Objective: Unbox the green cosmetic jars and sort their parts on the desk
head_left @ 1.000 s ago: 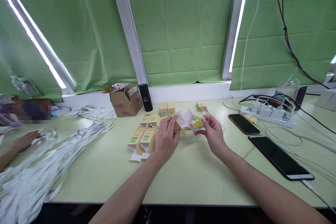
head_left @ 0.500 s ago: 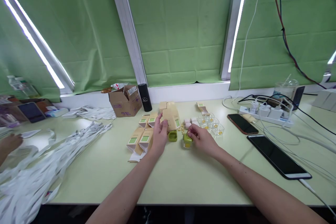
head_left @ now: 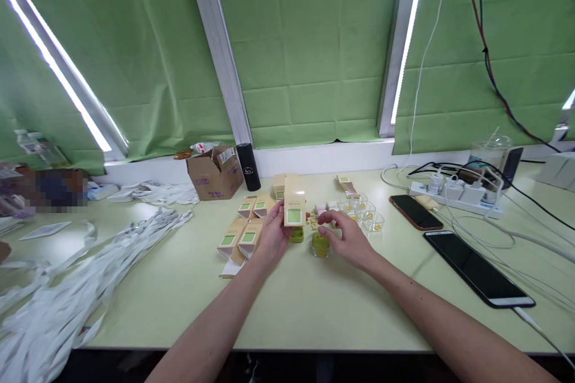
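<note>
My left hand [head_left: 272, 233] is closed on a kraft-paper box [head_left: 295, 200] with a green square on its face, held up toward me. Just right of it, my right hand [head_left: 348, 238] has its thumb and fingers apart, with nothing in them. Its thumb is close to a green piece [head_left: 320, 242] sitting in a small clear container on the table; I cannot tell if they touch. A small green tray [head_left: 296, 234] lies partly hidden under the held box. More kraft boxes [head_left: 250, 238] stand left of my left hand. Several clear cups [head_left: 372, 221] with yellow bits lie beyond my right hand.
Two phones [head_left: 476, 268] and a white power strip [head_left: 456, 197] with tangled cables lie on the right. White straps [head_left: 103, 278] spread over the left side. A cardboard box [head_left: 214, 175] and a black cylinder [head_left: 248, 167] stand at the back.
My right hand has let go of the green piece and its fingers have spread. The kraft box in my left hand has turned upright, its green square now facing me.
</note>
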### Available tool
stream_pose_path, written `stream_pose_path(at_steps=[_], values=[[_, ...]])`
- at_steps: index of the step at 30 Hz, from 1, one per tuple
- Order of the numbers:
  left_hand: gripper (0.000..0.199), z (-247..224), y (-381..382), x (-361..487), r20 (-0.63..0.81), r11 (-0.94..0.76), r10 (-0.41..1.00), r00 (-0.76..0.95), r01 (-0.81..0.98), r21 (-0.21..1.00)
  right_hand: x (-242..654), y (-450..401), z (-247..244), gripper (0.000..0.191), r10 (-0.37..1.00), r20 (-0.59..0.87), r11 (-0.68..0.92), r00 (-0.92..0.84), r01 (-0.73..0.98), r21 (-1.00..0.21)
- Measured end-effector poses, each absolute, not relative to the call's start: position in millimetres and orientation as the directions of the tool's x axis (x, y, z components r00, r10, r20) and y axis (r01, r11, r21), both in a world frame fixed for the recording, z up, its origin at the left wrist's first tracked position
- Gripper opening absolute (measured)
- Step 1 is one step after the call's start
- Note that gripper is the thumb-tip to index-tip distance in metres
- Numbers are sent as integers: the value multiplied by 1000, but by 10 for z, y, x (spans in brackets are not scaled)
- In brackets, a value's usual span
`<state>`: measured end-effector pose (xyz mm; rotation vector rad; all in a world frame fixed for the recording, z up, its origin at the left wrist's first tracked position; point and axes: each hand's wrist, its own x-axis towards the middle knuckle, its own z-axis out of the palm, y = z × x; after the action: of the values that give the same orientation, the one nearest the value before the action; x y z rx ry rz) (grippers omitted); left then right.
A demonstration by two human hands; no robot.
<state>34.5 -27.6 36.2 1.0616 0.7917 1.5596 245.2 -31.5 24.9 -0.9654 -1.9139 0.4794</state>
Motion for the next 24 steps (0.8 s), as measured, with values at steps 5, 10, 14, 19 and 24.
stream_pose_path(at_steps=[5,10,14,19,24], values=[[51,387,-358,418,180,-170,984,-11,-403,899,2414,-315,275,38,830,510,554,-225,240,-797],[57,384,-411,481,222,-214,975,13,-228,950,2383,-312,275,42,842,454,510,-290,152,-847],[53,417,-428,496,298,-291,954,42,-112,950,2400,-290,308,47,870,397,429,-292,52,-902],[52,444,-470,465,368,-348,914,168,-135,928,2413,-277,374,50,912,349,315,-213,-180,-932],[64,411,-516,471,461,-464,854,239,-51,885,2383,-292,378,53,943,284,237,-176,-246,-940]])
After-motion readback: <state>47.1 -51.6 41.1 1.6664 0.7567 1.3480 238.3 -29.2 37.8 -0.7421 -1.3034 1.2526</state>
